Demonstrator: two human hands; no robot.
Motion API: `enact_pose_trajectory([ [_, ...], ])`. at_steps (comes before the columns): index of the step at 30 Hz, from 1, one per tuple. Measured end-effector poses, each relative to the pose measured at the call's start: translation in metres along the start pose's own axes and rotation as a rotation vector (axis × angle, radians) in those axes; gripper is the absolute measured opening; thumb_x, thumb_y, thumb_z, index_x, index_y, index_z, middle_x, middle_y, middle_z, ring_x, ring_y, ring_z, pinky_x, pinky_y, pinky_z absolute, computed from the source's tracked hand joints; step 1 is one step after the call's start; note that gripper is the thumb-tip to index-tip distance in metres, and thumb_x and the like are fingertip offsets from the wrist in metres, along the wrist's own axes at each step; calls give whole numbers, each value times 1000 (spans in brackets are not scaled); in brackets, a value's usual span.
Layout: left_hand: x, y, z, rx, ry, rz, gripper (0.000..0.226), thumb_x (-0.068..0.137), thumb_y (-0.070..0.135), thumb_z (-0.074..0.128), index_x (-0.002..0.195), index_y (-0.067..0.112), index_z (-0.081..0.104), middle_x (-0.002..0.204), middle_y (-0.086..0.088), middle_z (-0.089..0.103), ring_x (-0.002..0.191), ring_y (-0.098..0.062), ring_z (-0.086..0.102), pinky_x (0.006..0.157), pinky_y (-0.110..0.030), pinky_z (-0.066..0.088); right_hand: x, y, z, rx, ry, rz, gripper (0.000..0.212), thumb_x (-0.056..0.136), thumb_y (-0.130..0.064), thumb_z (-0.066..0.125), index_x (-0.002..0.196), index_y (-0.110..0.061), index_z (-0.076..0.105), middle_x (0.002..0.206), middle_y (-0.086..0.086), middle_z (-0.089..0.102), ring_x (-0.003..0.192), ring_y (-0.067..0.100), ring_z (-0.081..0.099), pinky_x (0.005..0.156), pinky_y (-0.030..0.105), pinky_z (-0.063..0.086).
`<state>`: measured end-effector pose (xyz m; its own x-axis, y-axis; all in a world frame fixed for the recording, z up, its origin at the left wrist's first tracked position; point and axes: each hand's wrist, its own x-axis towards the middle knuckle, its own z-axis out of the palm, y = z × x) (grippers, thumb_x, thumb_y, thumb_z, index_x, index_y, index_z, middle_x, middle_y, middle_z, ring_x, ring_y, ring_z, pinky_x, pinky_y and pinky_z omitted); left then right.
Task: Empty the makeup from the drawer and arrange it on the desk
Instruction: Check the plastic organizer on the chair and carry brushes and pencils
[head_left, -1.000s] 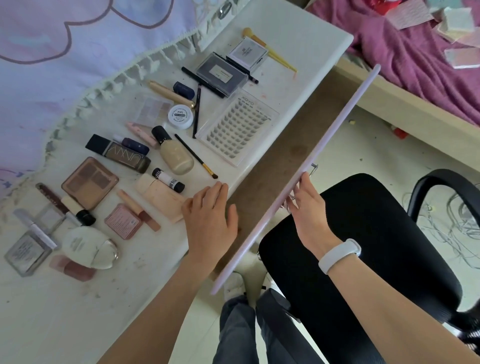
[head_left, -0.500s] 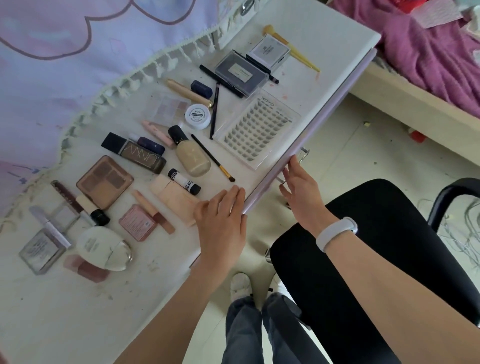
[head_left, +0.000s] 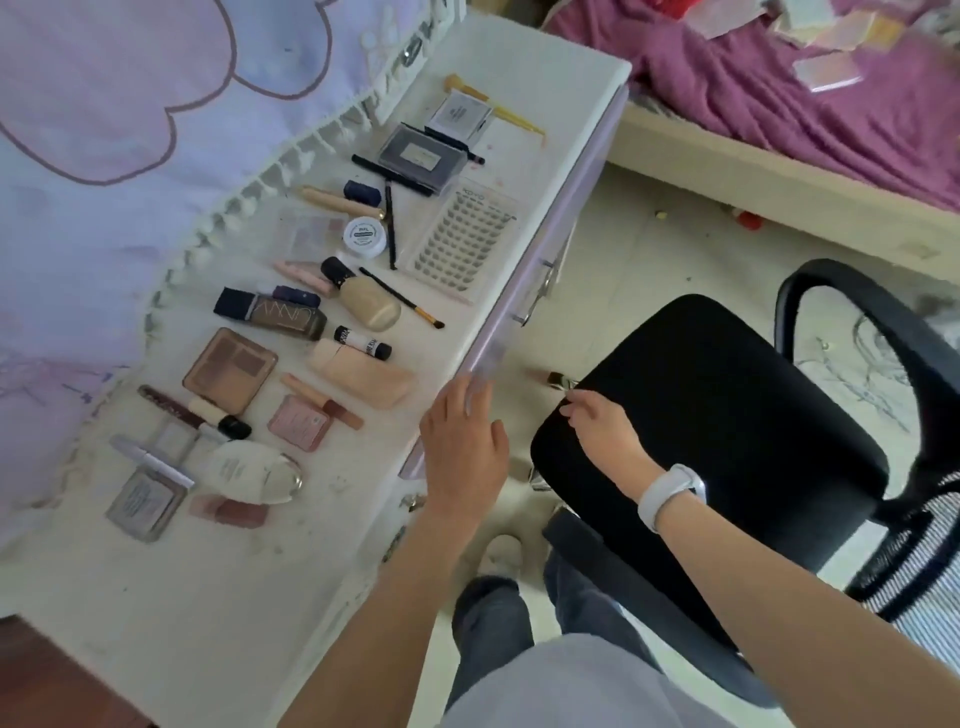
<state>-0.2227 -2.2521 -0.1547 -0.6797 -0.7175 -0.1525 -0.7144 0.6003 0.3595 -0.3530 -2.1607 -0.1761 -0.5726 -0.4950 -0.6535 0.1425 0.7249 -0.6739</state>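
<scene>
While flat lilac drawer (head_left: 561, 218) sits flush, makeup (head_left: 363, 306) clutters.

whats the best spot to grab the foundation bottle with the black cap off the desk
Grip the foundation bottle across its wide beige body, coming from above. It lies flat on the desk, cap toward the wall, so the body offers the broadest hold. A thin brush lies close along one side; keep fingers clear of it.
</scene>
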Motion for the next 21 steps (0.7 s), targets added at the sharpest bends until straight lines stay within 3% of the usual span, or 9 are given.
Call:
enact_pose_trajectory([
  [5,-53,38,0,-63,-283,222,36,94,23,46,128,13,48,129,-5,50,117,-24,46,96,-36,38,-105,58,-39,-23,111,103,35,98,-18,36,131,-16,48,126,3,58,102,14,55,81,20,41],
  [10,-108,126,9,-86,-434,584,36,95,29,44,129,19,49,131,2,50,118,-16,47,98,-31,37,-225,120,-81,199,344,201,33,96,-16,43,127,-13,53,127,2,55,121,19,49,104,31,37],
  [12,-131,167,16,-33,-508,752,36,96,31,43,129,20,49,131,2,50,118,-16,47,98,-32,37,-263,143,-94,207,432,188,31,95,-8,44,123,-10,57,123,3,56,116,20,52,106,36,37],
  [14,-164,213,24,45,-567,912,33,95,31,43,123,16,52,123,-3,54,112,-21,51,93,-34,40,-301,174,-106,235,592,199,25,92,-5,48,108,-5,66,109,10,66,103,26,61,97,45,43],
  [16,-208,255,34,60,-564,894,29,92,32,46,108,9,54,110,-10,55,99,-27,56,81,-36,43,-355,219,-115,271,714,289,22,92,-10,48,101,-10,68,101,5,70,98,22,63,91,37,47],
  [18,-233,273,44,8,-518,714,28,89,31,49,100,6,50,104,-14,54,90,-33,57,74,-37,46,-408,264,-117,313,798,344,24,94,-14,45,105,-14,66,103,0,70,98,14,62,86,26,46],
  [21,-256,274,58,19,-460,544,35,88,29,54,109,4,41,108,-21,54,91,-39,57,77,-48,49,-475,333,-113,413,881,413,27,94,-15,44,116,-14,60,109,0,68,99,12,59,78,17,36],
])
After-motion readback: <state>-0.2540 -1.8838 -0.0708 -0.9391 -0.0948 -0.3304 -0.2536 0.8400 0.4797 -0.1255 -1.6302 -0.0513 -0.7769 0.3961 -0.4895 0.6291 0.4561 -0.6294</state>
